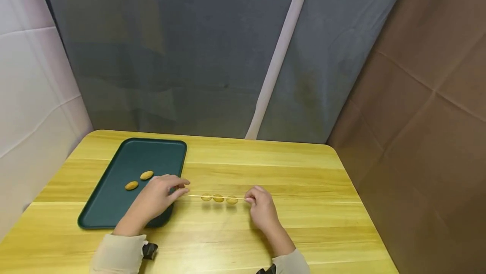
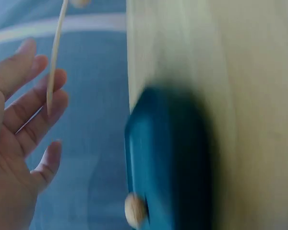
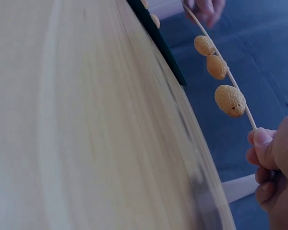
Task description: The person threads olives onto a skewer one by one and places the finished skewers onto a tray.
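A thin wooden skewer (image 1: 194,196) lies level above the table, with three tan, wrinkled oval pieces (image 3: 230,100) on it; they look like nuts in their shells. My right hand (image 1: 263,210) pinches one end of the skewer between thumb and fingertips. At the other end is my left hand (image 1: 155,196), over the tray's right side. Its fingers are spread and relaxed, and the skewer's tip passes in front of them in the left wrist view without being gripped. Two similar loose pieces (image 1: 147,175) lie on the dark green tray (image 1: 133,151), left of that hand.
The wooden table (image 1: 296,168) has its far edge along a grey cloth backdrop (image 1: 209,55). A brown cloth (image 1: 425,130) hangs at the right, a white cloth (image 1: 34,76) at the left. A pale strip (image 1: 279,57) runs down the backdrop.
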The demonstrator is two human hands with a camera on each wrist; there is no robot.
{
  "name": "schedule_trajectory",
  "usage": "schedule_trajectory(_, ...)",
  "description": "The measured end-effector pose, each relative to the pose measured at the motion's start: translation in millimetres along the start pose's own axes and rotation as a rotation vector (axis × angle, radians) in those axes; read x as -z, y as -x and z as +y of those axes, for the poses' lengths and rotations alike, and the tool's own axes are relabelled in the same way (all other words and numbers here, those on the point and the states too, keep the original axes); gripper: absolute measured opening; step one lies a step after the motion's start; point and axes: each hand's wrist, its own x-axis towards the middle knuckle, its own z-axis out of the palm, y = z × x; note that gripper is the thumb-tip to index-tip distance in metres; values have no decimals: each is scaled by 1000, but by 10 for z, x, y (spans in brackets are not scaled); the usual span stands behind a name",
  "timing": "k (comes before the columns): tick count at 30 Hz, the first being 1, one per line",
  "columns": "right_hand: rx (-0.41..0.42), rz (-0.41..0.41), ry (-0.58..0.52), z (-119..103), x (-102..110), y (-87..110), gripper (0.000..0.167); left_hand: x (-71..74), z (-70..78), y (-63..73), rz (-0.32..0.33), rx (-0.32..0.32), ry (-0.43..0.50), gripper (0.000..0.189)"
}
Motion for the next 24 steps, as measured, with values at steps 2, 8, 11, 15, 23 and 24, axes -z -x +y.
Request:
schedule_trajectory(2, -15, 2, -2, 24, 24, 4, 5, 110, -144, 49, 38, 56, -19, 19)
schedule_trajectory(8, -39, 5, -6, 78, 84, 25, 5, 407, -542, 160, 7, 322, -152, 28)
schedule_trajectory(11, -37, 10, -4, 105, 108, 37, 4, 459, -664, 153, -63, 421, -167, 33)
schedule_trajectory(15, -29, 28, 18, 148, 135, 34, 3, 432, -754, 78, -100, 494, -185, 34)
schedule_trajectory(23, -10, 42, 19, 189, 157, 45, 6, 332, -841, 1, -154, 612, -151, 34)
schedule_trajectory(24, -7, 46, 20, 192, 157, 48, 6, 329, -845, 5, -166, 625, -142, 33)
